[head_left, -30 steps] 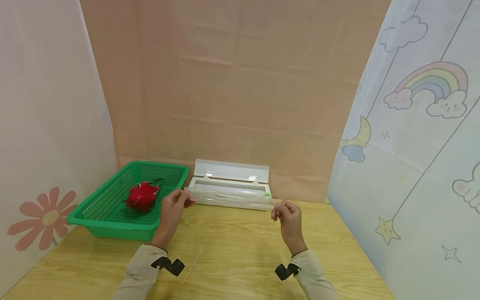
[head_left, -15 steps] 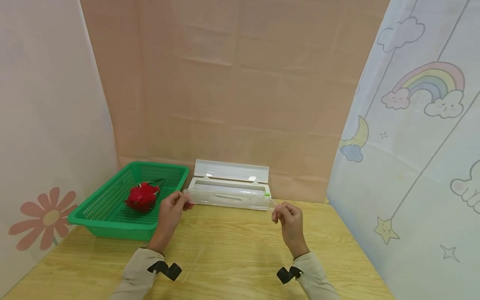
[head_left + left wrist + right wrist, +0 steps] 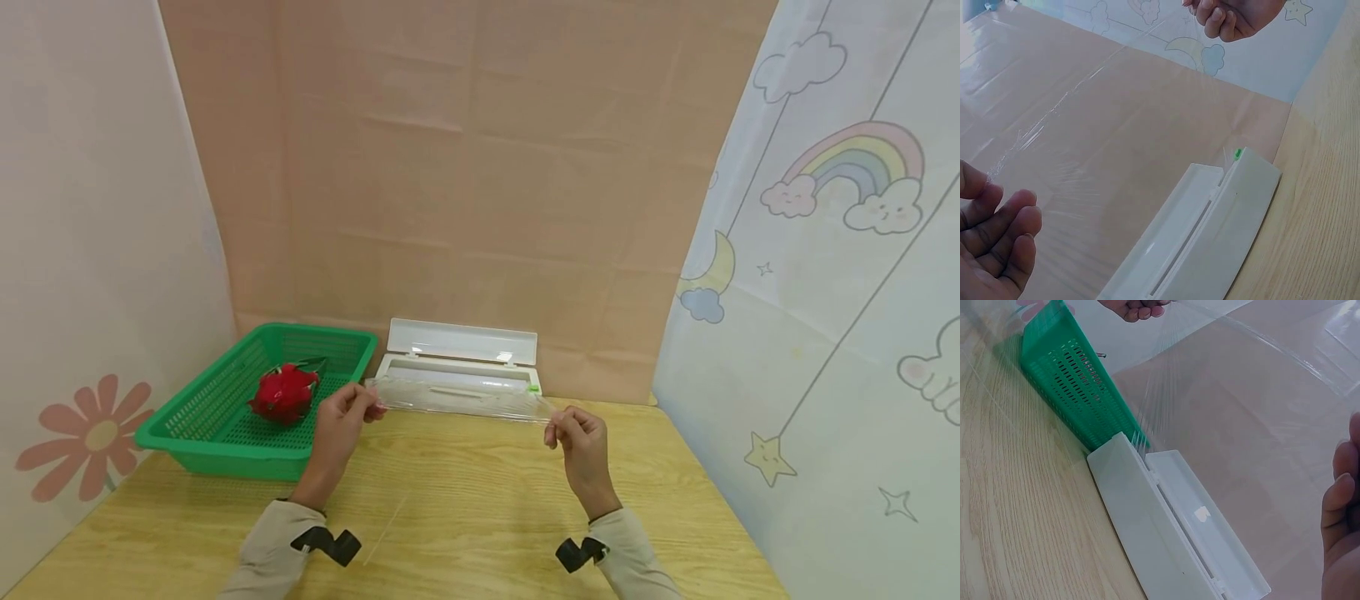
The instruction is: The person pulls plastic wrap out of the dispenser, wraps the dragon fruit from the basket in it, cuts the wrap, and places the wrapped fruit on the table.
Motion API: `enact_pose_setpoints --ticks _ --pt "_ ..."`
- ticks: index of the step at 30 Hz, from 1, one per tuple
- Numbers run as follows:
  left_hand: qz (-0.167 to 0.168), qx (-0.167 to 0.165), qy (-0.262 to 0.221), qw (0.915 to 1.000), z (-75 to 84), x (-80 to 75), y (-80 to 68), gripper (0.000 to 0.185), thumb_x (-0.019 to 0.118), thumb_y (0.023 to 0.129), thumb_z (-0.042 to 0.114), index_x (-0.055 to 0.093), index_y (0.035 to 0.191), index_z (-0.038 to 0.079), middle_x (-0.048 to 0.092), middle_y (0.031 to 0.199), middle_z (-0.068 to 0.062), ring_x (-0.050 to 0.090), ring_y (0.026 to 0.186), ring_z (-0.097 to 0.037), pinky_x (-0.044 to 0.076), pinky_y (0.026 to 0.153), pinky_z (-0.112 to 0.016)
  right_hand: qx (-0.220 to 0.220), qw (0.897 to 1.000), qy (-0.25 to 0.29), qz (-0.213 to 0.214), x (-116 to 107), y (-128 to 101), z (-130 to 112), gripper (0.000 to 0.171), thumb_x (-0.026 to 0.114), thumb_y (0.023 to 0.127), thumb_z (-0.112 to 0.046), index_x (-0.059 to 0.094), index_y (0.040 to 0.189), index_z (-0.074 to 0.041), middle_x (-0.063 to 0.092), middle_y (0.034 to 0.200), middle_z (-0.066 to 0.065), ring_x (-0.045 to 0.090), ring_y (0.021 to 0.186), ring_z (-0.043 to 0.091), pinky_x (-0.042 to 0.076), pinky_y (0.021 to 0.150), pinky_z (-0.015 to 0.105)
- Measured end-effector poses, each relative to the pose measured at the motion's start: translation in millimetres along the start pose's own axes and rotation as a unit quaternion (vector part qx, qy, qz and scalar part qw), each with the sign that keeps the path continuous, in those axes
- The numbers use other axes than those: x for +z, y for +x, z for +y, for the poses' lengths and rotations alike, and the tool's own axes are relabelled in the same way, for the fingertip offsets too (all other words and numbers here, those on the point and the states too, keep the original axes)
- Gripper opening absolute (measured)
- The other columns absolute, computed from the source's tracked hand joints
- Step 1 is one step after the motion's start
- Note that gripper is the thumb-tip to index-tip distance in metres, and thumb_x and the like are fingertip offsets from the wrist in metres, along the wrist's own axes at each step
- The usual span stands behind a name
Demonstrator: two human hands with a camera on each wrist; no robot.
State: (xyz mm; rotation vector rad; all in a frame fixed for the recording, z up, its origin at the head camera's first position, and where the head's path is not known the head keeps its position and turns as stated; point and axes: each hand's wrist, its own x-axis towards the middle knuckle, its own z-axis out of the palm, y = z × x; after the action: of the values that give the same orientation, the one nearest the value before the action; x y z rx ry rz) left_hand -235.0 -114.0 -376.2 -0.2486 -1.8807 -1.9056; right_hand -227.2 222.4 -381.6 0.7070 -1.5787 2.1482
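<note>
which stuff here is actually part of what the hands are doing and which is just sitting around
In use:
- cling film sheet, stretched between both hands
- left hand pinching its left corner
- right hand pinching its right corner
- white film dispenser box, lid open, film feeding from it

Lying about:
- green basket
- red dragon fruit inside the basket
- wooden table

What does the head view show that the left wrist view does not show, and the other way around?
Only the head view shows the green basket with the red dragon fruit inside it, and the flower and rainbow prints on the side sheets. Only the left wrist view shows the wrinkles along the stretched cling film close up. Both views show the left hand and the right hand pinching the film's corners, the open white dispenser box with its green tab, and the wooden table.
</note>
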Motion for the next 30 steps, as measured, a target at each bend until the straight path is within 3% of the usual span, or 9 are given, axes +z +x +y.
enact_pose_setpoints --ticks 11,18,30 --pt "-0.005 -0.004 -0.001 1.0 7.0 -3.3 -9.1 0.024 0.057 0.101 0.006 0.061 0.084 -0.01 0.069 0.078 -0.013 0.067 0.071 -0.016 0.054 0.068 -0.025 -0.004 1.0 -0.005 -0.014 0.0 -3.8 -6.8 0.035 0.048 0.097 0.005 0.038 0.064 0.009 0.058 0.06 0.001 0.056 0.055 0.013 0.045 0.055 0.022" --pt "-0.014 -0.007 0.012 0.9998 6.7 -6.9 -17.5 0.025 0.058 0.101 0.01 0.063 0.085 -0.008 0.07 0.078 -0.009 0.068 0.073 -0.019 0.055 0.068 -0.027 0.017 0.999 -0.017 -0.024 -0.9 -9.8 -9.4 0.037 0.049 0.097 0.003 0.033 0.067 0.014 0.059 0.06 0.0 0.057 0.056 0.011 0.046 0.055 0.023" --pt "-0.016 -0.004 0.011 0.9998 10.8 -8.8 -27.6 0.023 0.057 0.1 0.004 0.061 0.083 -0.01 0.069 0.077 -0.012 0.068 0.07 -0.017 0.055 0.067 -0.024 0.034 0.999 -0.023 -0.035 -4.8 -19.1 -11.3 0.034 0.047 0.097 0.005 0.036 0.065 0.011 0.059 0.062 -0.002 0.058 0.058 0.01 0.046 0.057 0.022"
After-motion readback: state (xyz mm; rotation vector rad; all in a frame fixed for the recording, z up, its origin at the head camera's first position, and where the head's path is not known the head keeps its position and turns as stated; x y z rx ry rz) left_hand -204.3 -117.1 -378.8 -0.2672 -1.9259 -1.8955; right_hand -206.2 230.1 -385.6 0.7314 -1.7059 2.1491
